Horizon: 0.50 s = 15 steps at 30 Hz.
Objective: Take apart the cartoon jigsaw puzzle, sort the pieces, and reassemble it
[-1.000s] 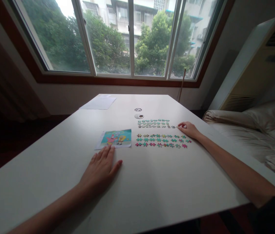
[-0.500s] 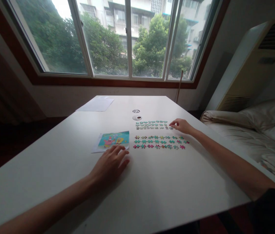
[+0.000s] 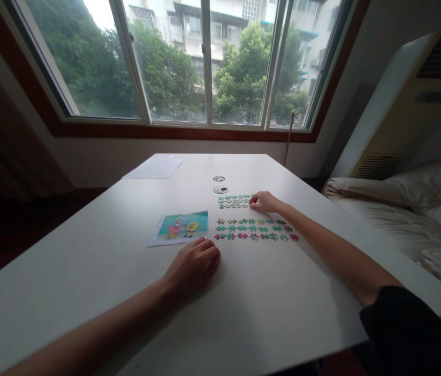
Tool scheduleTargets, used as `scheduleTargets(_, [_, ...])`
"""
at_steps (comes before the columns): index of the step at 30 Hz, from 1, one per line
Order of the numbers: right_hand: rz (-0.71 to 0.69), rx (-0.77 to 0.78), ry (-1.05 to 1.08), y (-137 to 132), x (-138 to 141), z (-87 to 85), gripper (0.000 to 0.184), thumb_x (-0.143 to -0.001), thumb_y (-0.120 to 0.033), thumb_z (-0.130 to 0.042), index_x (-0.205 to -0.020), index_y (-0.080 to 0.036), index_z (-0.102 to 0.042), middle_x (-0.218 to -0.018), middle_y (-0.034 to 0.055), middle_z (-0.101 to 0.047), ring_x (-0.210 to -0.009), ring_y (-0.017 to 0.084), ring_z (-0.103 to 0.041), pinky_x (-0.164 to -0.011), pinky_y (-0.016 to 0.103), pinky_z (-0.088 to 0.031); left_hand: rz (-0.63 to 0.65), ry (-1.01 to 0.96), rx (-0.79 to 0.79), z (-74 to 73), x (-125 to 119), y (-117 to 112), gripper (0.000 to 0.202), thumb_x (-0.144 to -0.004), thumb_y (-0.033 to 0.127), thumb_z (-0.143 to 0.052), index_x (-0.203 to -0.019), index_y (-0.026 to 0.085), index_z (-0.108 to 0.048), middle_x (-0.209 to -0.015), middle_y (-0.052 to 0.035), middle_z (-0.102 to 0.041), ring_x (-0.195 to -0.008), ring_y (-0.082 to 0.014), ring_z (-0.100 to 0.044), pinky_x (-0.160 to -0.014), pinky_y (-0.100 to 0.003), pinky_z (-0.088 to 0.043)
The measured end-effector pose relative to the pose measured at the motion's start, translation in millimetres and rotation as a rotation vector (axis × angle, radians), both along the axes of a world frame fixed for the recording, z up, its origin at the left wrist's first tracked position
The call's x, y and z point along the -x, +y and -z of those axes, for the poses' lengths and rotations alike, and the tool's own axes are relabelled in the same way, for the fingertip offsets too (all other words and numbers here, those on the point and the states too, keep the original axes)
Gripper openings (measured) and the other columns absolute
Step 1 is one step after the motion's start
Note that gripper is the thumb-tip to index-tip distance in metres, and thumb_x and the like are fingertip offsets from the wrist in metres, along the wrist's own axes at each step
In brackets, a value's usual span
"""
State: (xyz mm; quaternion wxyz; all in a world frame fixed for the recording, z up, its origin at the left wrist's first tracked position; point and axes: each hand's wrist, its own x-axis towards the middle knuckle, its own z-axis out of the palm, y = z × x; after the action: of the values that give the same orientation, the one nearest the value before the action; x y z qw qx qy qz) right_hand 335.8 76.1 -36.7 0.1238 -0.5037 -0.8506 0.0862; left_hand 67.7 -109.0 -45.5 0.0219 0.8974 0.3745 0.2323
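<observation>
Small jigsaw pieces lie in rows on the white table (image 3: pixel 87 271): a far group (image 3: pixel 234 201) and a near group (image 3: pixel 255 230) of teal and pink pieces. My right hand (image 3: pixel 266 201) rests over the right end of the far group, fingers curled down onto the pieces; whether it grips one is hidden. A colourful cartoon picture card (image 3: pixel 183 226) lies left of the pieces. My left hand (image 3: pixel 193 263) rests on the table just in front of the card, its fingers curled under with nothing seen in them.
A sheet of paper (image 3: pixel 153 168) lies at the table's far left. Two round cable holes (image 3: pixel 220 189) sit beyond the pieces. A wide window runs along the back wall, and a bed with pale bedding (image 3: pixel 412 209) stands at the right.
My right hand has slid left along the far row of pieces. My left hand has moved right and curled from flat, spread fingers into a loose fist.
</observation>
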Motion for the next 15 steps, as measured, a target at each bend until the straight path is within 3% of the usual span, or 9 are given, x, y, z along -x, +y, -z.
scheduleTargets(8, [0.081,0.136,-0.022,9.2,0.7,-3.2,0.017,-0.066,-0.028,-0.064,-0.078,-0.016,-0.068,-0.076,0.0039,-0.065,-0.066,0.013,-0.057,-0.056,0.022,-0.040,0.000,0.008,-0.007,-0.8,0.7,0.5,0.019,-0.083,0.015,-0.040,-0.075,0.015,-0.057,-0.076,-0.0056,-0.057,-0.074,-0.0167,-0.050,-0.066,-0.028,-0.044])
scheduleTargets(15, [0.065,0.152,0.004,3.0,3.1,-2.7,0.023,-0.068,-0.024,-0.062,-0.088,-0.014,-0.065,-0.082,0.0049,-0.066,-0.070,0.013,-0.058,-0.061,0.021,-0.042,-0.003,0.011,0.002,0.1,1.5,1.6,0.018,-0.083,0.014,-0.042,-0.074,0.015,-0.057,-0.075,-0.0050,-0.056,-0.073,-0.0165,-0.050,-0.066,-0.028,-0.043])
